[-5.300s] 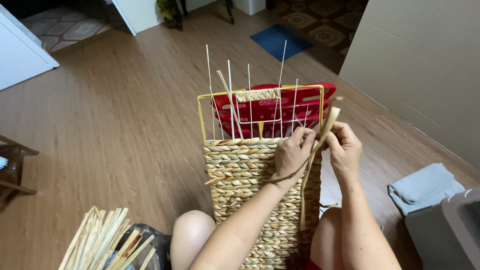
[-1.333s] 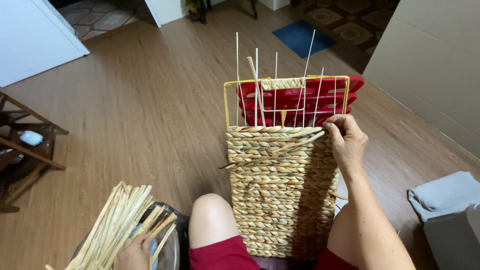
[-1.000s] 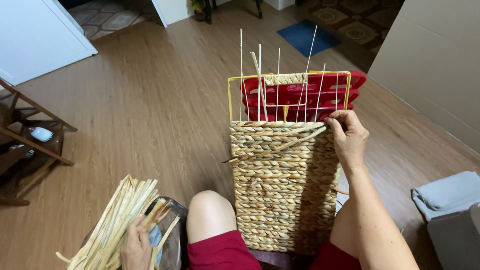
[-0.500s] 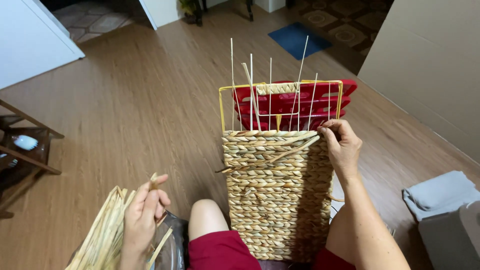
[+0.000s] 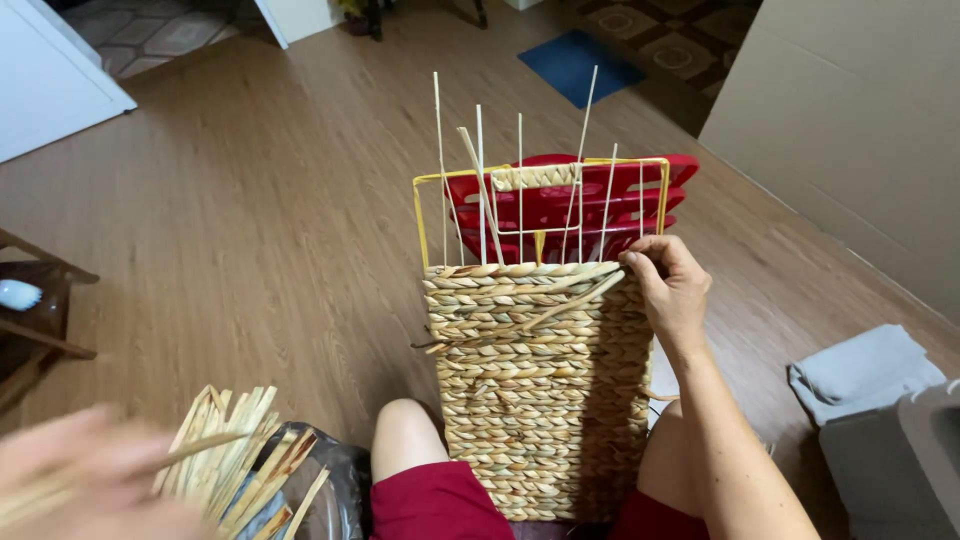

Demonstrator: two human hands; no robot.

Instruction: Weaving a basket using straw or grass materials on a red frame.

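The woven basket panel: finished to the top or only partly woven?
Partly woven: the woven basket panel stops below the yellow wire frame, leaving bare white uprights above.

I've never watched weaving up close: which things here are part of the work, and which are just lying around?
In use: woven basket panel, yellow wire frame, bundle of straw strands, right hand, left hand.

Lying about: grey cloth, blue mat, wooden stool.
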